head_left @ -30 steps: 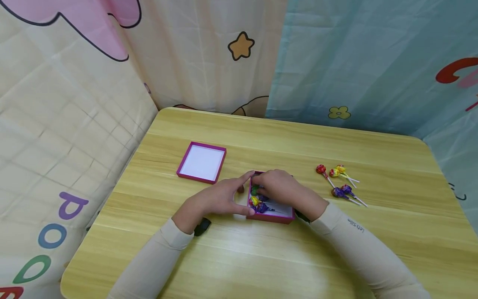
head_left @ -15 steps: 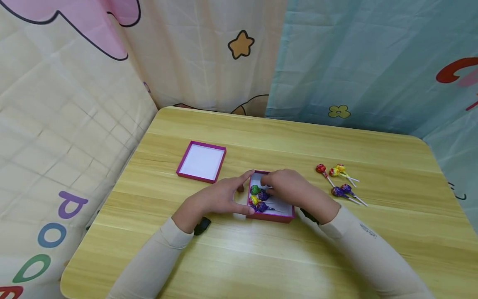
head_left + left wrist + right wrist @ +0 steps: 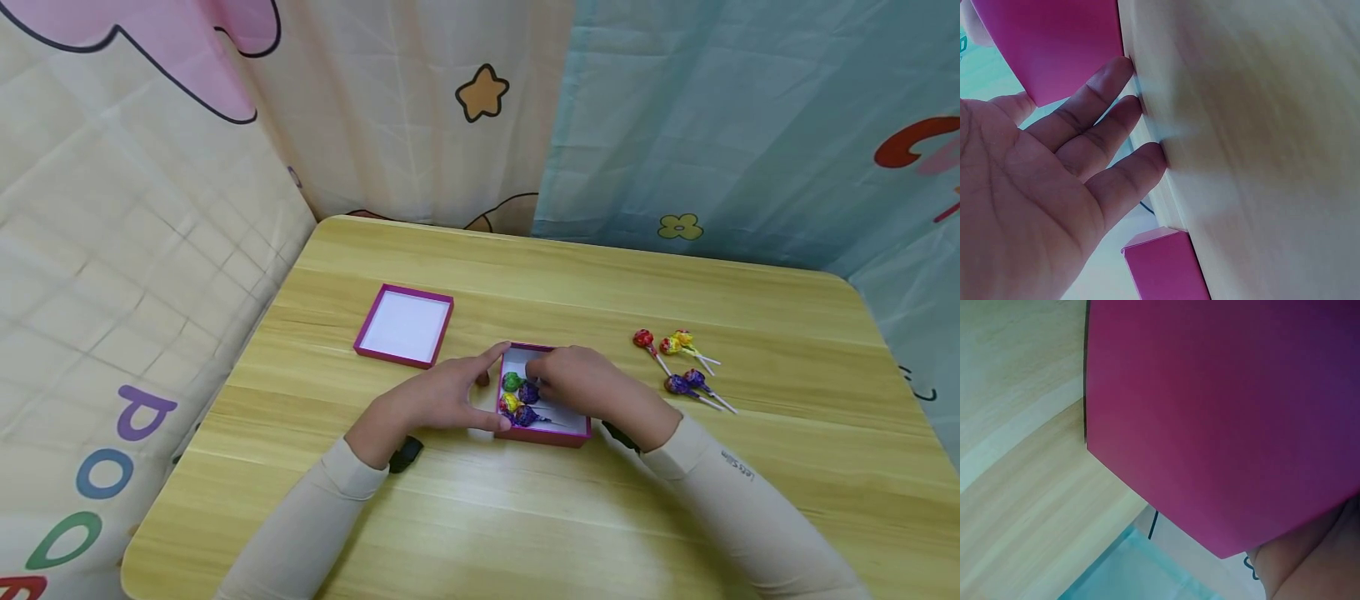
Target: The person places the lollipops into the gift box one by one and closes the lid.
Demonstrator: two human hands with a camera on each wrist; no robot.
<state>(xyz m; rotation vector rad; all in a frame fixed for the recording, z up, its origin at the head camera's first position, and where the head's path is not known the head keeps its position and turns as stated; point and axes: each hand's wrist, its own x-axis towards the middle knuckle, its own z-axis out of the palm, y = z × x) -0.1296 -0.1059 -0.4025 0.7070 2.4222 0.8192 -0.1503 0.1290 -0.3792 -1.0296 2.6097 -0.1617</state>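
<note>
A magenta box (image 3: 542, 435) with a white inside stands on the table. Along its left part lie several wrapped lollipops: a green lollipop (image 3: 512, 382), a yellow and red lollipop (image 3: 509, 402) and purple lollipops (image 3: 527, 415). My left hand (image 3: 442, 396) spans the box's left side, thumb at the front corner and index finger at the back one. In the left wrist view its other fingers (image 3: 1104, 131) are nearly straight, their tips near the tabletop. My right hand (image 3: 581, 379) reaches into the box from the right with bent fingers; their tips and anything between them are hidden.
Behind and left of the box lies its square lid (image 3: 405, 325), white inside facing up. To the right, on the tabletop (image 3: 480, 517), are a red lollipop (image 3: 643, 338), yellow lollipops (image 3: 678, 342) and purple lollipops (image 3: 686, 382). Printed curtains (image 3: 420, 125) hang behind the table.
My right hand has drawn back slightly to the right inside the box, uncovering the green lollipop and a purple one. My left hand, the lid and the loose lollipops have stayed put.
</note>
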